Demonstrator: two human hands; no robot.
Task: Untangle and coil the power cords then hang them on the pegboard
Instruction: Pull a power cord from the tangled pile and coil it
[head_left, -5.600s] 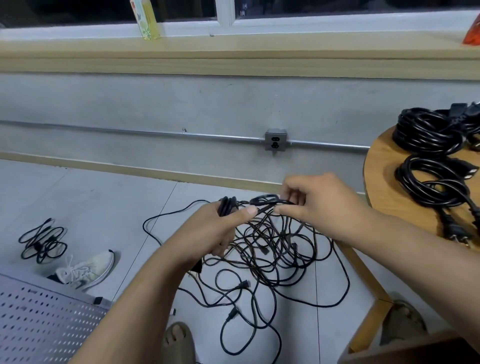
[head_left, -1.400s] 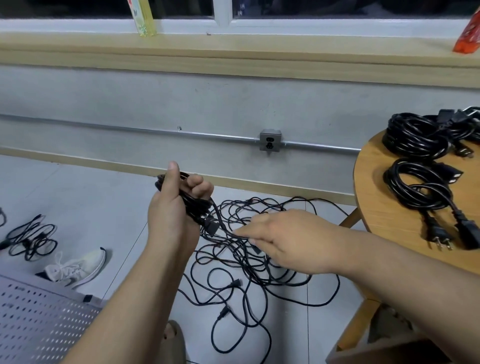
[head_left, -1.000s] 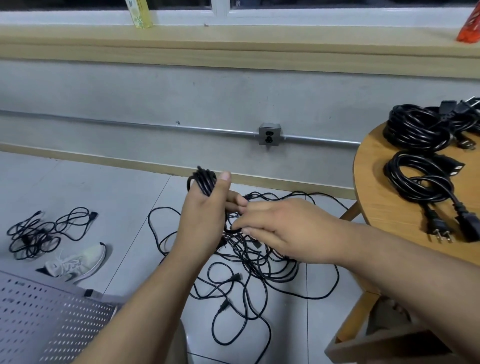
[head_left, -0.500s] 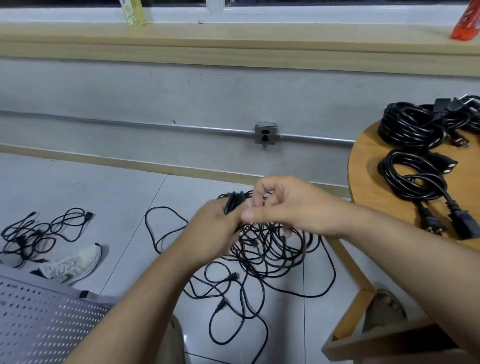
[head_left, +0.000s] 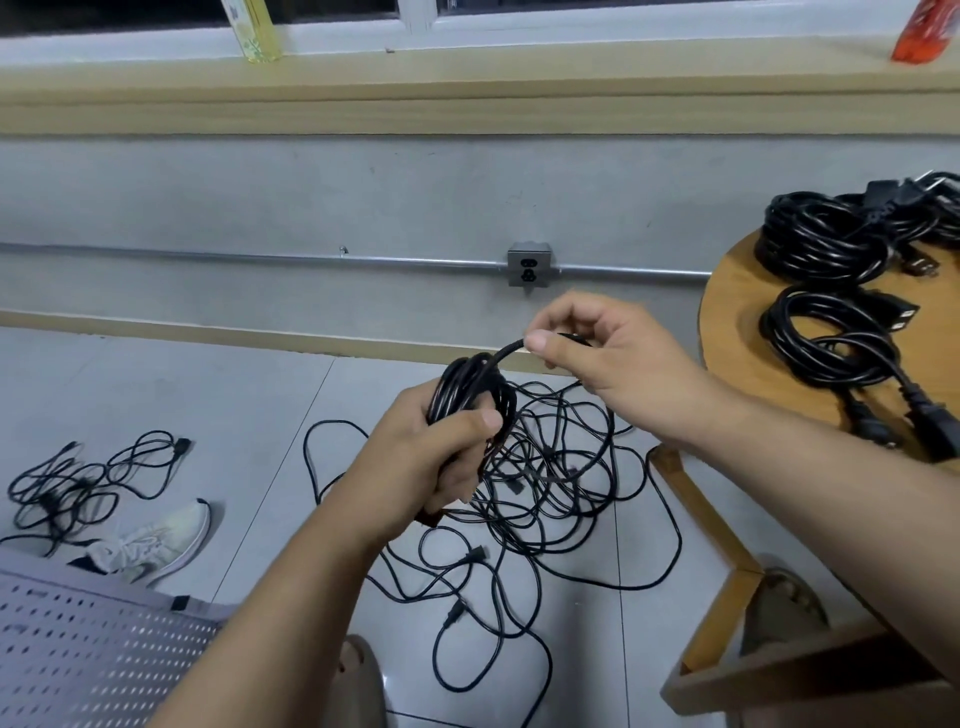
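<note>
**A black cord held in two hands**

The head camera looks down at both hands. The left hand (head_left: 431, 462) is curled tight round a small coil of black cord (head_left: 470, 389). Its thumb lies across the front of the loops. The top of the coil sticks up out of the fist.

The right hand (head_left: 618, 364) is just above it and a bit to the right. Its thumb and first finger pinch one strand (head_left: 511, 349) that bends up out of the coil. Its other fingers are bent too.

Under both hands is a big messy pile of thin black cords (head_left: 550, 483) on the grey floor (head_left: 156, 395). The loops cross each other many times. A few small plugs show among them. I cannot tell which loop runs up to the hands.

A smaller bunch of cord (head_left: 78, 483) lies far to the left, well apart from the pile. A white shoe (head_left: 156, 540) lies just beside that bunch. The grey pegboard (head_left: 78, 654), full of little holes, is in the bottom left corner.

On the right is a round wooden table (head_left: 732, 364). Two neat coils of thicker black cord rest on it. One is the near coil (head_left: 831, 348) and one is the far coil (head_left: 826, 234).

On the wall behind the hands, a wall socket (head_left: 529, 264) sits on a thin metal pipe (head_left: 260, 258). A yellow bottle (head_left: 257, 31) stands on the window ledge above.
</note>
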